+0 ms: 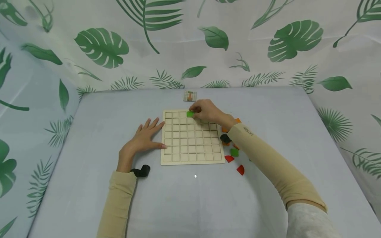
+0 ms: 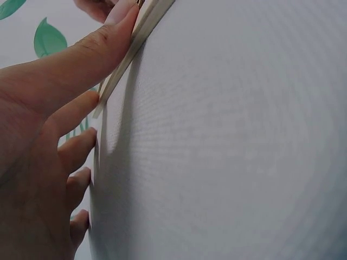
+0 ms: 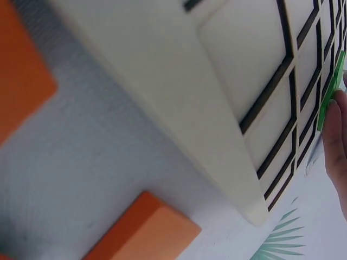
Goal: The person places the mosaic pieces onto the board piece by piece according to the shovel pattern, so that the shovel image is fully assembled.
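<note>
A pale wooden grid board lies on the table. My right hand is over its far row and pinches a green square block with curled fingers and thumb. In the right wrist view the green block shows at the fingertips; whether it lies fully flat in its cell I cannot tell. My left hand rests spread at the board's left edge. The left wrist view shows the left thumb on the edge of the board, with the other fingers apart beside it.
Right of the board lie a green block, two red quarter-round pieces and several orange blocks, partly hidden by the right forearm. A small pattern card lies beyond the board. Leaf-printed cloth hangs behind the table.
</note>
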A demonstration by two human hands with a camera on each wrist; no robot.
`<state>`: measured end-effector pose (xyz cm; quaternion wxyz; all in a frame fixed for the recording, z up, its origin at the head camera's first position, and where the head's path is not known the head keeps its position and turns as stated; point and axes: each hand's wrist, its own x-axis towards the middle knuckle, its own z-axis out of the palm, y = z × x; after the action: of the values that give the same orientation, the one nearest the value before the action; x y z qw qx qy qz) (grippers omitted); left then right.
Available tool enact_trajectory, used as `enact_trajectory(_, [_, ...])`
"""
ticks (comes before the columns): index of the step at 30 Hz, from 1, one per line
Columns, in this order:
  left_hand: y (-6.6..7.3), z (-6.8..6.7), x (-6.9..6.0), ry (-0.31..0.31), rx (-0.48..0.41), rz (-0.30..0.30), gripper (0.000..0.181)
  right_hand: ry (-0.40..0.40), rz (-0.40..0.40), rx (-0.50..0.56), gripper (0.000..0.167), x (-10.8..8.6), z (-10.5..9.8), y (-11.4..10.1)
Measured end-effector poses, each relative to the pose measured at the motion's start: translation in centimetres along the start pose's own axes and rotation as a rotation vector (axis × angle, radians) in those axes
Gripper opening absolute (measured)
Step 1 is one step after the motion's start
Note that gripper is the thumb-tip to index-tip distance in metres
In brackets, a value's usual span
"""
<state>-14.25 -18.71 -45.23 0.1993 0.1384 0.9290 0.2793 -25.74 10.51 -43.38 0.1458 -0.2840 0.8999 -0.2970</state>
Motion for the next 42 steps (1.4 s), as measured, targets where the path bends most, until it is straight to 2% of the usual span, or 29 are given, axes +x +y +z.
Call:
enact_trajectory(17, [-0.3, 0.2, -0.1, -0.004, -0.014, 0.003, 0.102, 0.017, -0.006, 0.056, 0.027, -1.7, -0.8, -0.1])
enact_trajectory(33, [-0.1, 0.0, -0.2, 0.001, -0.016, 0.008, 0.1, 0.003, 0.008, 0.028, 0.027, -4.0, -2.0, 1.1])
enact_trajectory(42, [-0.1, 0.2, -0.1, 0.001, -0.005, 0.005, 0.101, -0.008, 0.058, -0.018, 0.027, -5.7, -3.0, 1.9])
